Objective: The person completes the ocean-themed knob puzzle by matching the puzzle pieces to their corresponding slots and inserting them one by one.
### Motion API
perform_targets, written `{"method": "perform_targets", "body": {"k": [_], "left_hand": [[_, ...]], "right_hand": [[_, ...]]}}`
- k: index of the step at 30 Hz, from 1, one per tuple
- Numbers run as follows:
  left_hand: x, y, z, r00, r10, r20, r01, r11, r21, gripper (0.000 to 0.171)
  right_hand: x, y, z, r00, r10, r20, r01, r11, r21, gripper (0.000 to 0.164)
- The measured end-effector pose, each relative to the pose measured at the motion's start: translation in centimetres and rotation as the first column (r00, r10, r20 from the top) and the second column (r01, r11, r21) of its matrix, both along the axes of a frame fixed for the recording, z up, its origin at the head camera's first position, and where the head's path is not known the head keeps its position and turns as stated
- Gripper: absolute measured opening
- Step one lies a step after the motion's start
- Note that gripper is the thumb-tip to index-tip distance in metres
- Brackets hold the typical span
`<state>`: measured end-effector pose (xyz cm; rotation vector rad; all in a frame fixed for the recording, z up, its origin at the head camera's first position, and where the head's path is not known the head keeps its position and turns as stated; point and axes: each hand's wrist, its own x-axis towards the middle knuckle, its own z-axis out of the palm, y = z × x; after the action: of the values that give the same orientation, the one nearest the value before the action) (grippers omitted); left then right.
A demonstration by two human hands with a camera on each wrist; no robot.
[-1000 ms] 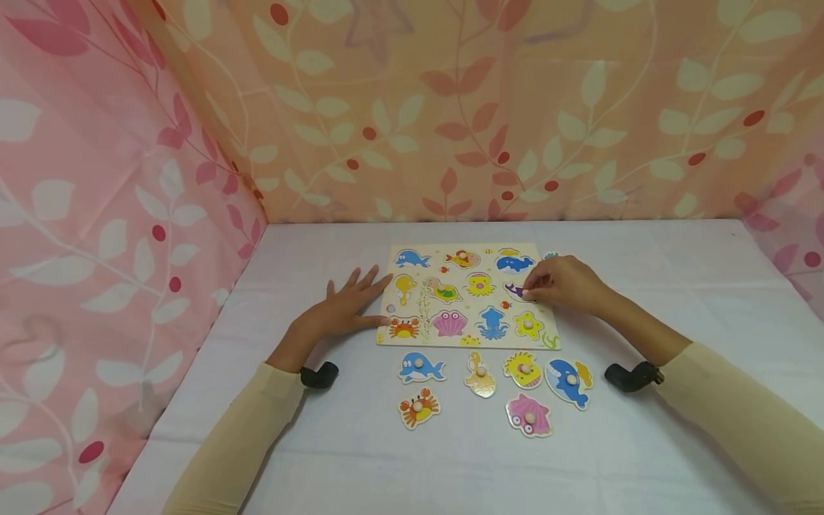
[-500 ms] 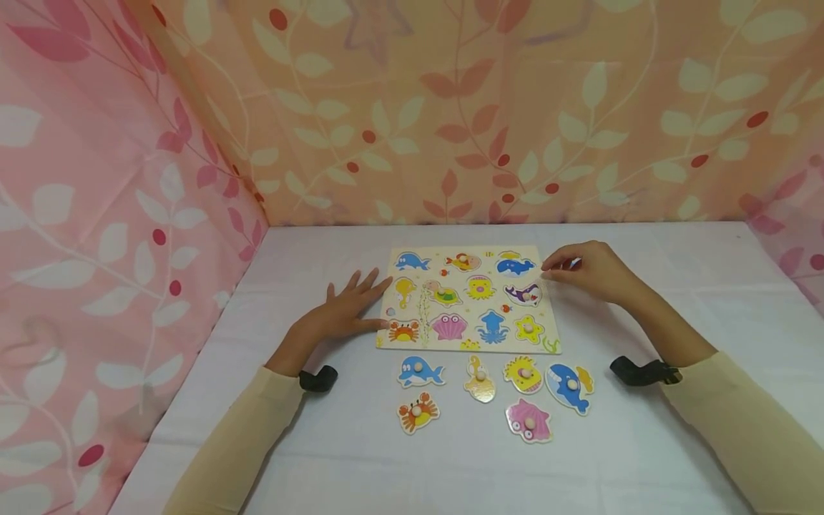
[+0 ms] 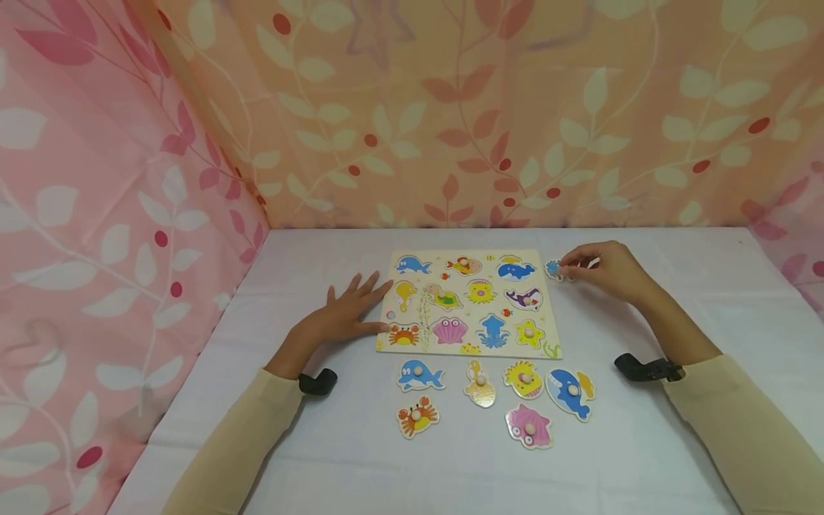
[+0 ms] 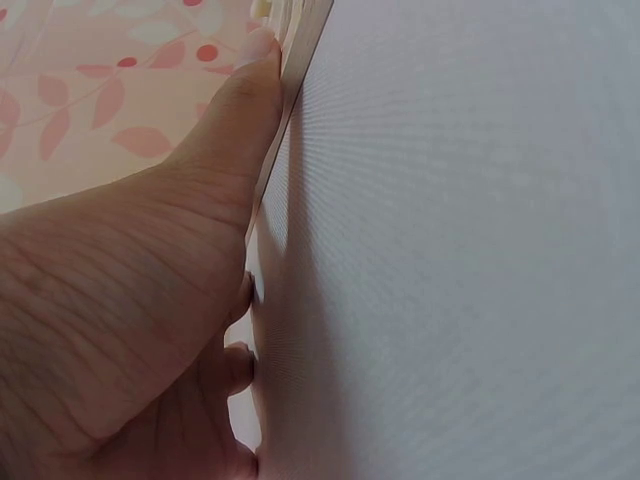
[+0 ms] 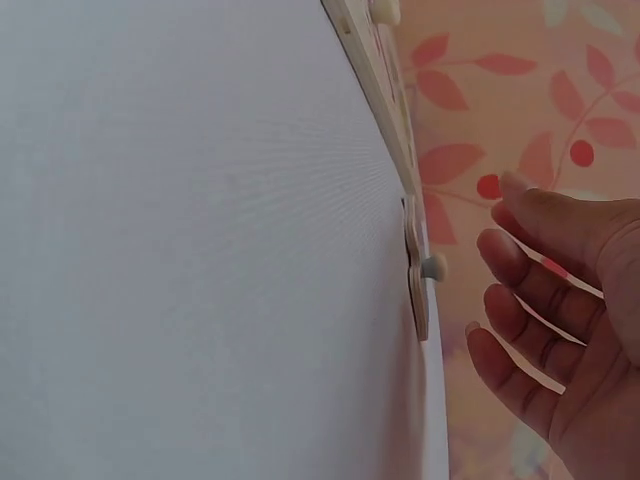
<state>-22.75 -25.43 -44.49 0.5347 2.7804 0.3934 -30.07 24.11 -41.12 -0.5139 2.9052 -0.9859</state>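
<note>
A wooden peg puzzle board (image 3: 460, 345) with sea animal pictures lies on the table. My left hand (image 3: 341, 311) is spread at its left side, thumb and fingertips at the edge; the left wrist view shows the thumb (image 4: 240, 110) along that edge. My right hand (image 3: 608, 270) is beyond the board's right side, over a blue frilled puzzle piece (image 3: 553, 269) that it partly hides. In the right wrist view its loosely bent fingers (image 5: 545, 290) stand apart from the piece's knob (image 5: 434, 267). The purple puzzle piece (image 3: 523, 298) sits in its slot on the board.
Several knobbed pieces lie in front of the board: a blue dolphin (image 3: 421, 376), a crab (image 3: 418, 418), a seahorse (image 3: 479, 390), a yellow spiky fish (image 3: 523, 379), a blue whale (image 3: 566, 395) and a pink shell (image 3: 530, 427). A patterned curtain (image 3: 412, 179) hangs behind.
My right hand has let go of the purple piece, which stays in the board, and has moved right and back to the blue piece. The left hand has stayed in place.
</note>
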Motion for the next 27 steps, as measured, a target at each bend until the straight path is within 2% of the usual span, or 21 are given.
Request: {"method": "perform_targets", "body": {"k": [4, 11, 15, 27], "left_hand": [[0.0, -0.1, -0.1, 1.000, -0.001, -0.001, 0.001, 1.000, -0.003, 0.095], [0.0, -0.3, -0.3, 1.000, 0.004, -0.007, -0.005, 1.000, -0.008, 0.096], [0.0, -0.2, -0.3, 1.000, 0.005, -0.008, -0.005, 1.000, -0.011, 0.096], [-0.3, -0.2, -0.5, 1.000, 0.001, -0.010, -0.001, 1.000, -0.010, 0.096]], "right_hand": [[-0.1, 0.2, -0.5, 0.999, -0.033, 0.027, 0.033, 0.999, 0.012, 0.029], [-0.5, 0.4, -1.3, 0.999, -0.037, -0.013, 0.037, 0.999, 0.030, 0.031], [-0.5, 0.5, -1.4, 0.999, -0.048, 0.005, 0.047, 0.998, 0.041, 0.032], [-1.2, 0.9, -1.8, 0.999, 0.000, 0.039, -0.003, 0.998, 0.055, 0.032]]}}
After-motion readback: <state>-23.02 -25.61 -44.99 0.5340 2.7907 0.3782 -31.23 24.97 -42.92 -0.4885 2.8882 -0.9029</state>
